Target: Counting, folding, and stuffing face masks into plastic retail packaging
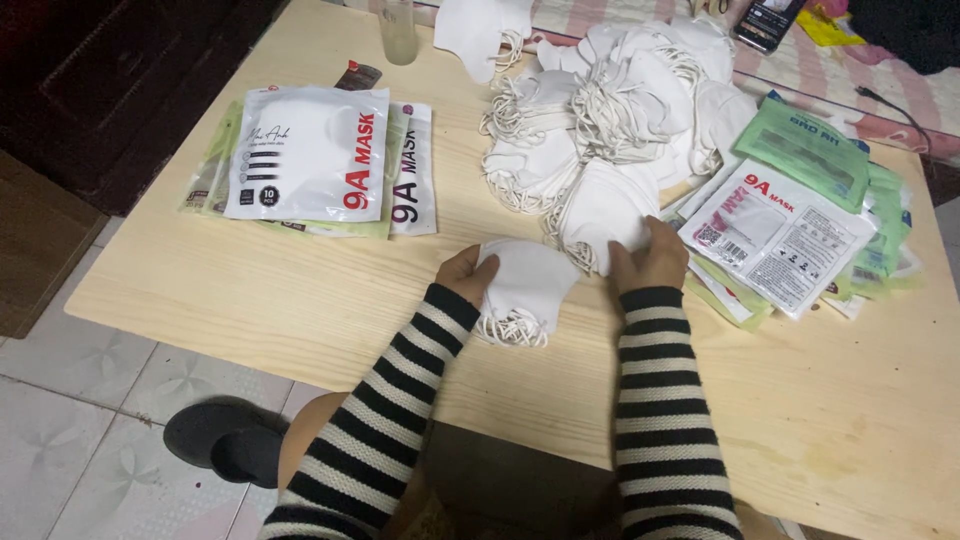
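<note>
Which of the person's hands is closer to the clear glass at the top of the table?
The left hand. It lies below the clear glass, slightly to its right; the right hand sits much farther right, by the pile of white masks.

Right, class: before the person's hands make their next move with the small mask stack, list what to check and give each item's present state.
1. Left hand grips the small stack of white masks at its left edge: ok.
2. Right hand rests at the stack's right side, also touching the big mask pile: ok.
3. Stack edges aligned: not ok, the ear loops splay at the bottom.
4. Number of masks in the stack: cannot tell.
5. Filled packets lie flat at the left, apart from the hands: ok.
6. Packets at the right within reach: ok.
</note>
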